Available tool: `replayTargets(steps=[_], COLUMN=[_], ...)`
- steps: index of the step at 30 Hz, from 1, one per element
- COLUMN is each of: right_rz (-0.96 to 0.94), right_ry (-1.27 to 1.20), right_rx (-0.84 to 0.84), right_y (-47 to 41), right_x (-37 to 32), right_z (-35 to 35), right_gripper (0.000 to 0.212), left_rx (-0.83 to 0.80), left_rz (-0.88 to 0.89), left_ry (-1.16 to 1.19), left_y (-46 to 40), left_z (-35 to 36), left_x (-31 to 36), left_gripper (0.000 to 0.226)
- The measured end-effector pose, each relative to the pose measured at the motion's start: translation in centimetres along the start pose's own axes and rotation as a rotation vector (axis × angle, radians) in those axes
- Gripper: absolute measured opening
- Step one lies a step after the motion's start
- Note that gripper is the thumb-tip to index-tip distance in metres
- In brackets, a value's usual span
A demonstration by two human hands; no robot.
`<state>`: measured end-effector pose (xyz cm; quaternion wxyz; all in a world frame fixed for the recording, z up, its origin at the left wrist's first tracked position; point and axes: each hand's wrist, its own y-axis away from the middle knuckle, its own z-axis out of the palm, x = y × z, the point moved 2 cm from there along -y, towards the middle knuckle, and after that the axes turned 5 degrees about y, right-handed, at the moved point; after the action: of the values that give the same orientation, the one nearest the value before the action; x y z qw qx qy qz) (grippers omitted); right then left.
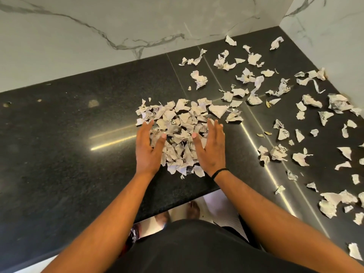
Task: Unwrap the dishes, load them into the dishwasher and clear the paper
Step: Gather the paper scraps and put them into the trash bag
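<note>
Nearest the tabletop edge, left hand (148,149) and right hand (211,148) lie flat on the black speckled stone tabletop (78,154), fingers (145,128) straight and spread, gripping nothing. Between them sits the heaped pile of torn white printed paper scraps (182,131), palms flanking its near end, fingertips touching its sides. The pile's long axis runs away from the body, so the next move looks like an inward squeeze. Farther right, loose scattered paper scraps (295,125) reach the marble wall corner (315,36); the right hand is nearer those.
</note>
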<state>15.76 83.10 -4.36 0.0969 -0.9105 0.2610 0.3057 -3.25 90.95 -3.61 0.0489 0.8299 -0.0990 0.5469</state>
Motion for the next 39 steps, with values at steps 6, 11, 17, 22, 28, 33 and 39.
replayTargets(steps=[6, 11, 17, 22, 28, 33, 39], right_rz=[-0.14, -0.238, -0.249, -0.276, -0.274, -0.166, 0.148], right_ry=[0.12, 0.08, 0.017, 0.096, 0.037, -0.081, -0.383], right_rx=[-0.095, -0.058, -0.019, 0.019, 0.12, 0.148, 0.24], right_y=[-0.2, -0.9, -2.0, -2.6, -3.6, -4.8, -5.9], right_x=[-1.6, -2.0, -2.1, -1.7, -1.4, -1.3, -1.0], right_z=[1.6, 1.9, 2.3, 2.6, 2.0, 1.1, -1.4], right_gripper=[0.088, 0.085, 0.078, 0.067, 0.056, 0.038, 0.021], left_rx=[-0.099, -0.052, -0.02, -0.031, 0.017, 0.059, 0.101], left_rz=[0.072, 0.087, 0.093, 0.12, 0.149, 0.074, -0.052], left_ry=[-0.144, -0.167, -0.054, -0.092, -0.111, -0.085, 0.044], left_y=[0.2, 0.0, -0.5, -0.7, -0.6, -0.9, -1.8], left_z=[2.5, 2.7, 3.1, 3.4, 3.1, 2.7, 2.1], left_x=[0.0, -0.3, 1.0, 0.6, 1.1, 1.5, 2.2], left_gripper=[0.064, 0.061, 0.055, 0.056, 0.055, 0.06, 0.059])
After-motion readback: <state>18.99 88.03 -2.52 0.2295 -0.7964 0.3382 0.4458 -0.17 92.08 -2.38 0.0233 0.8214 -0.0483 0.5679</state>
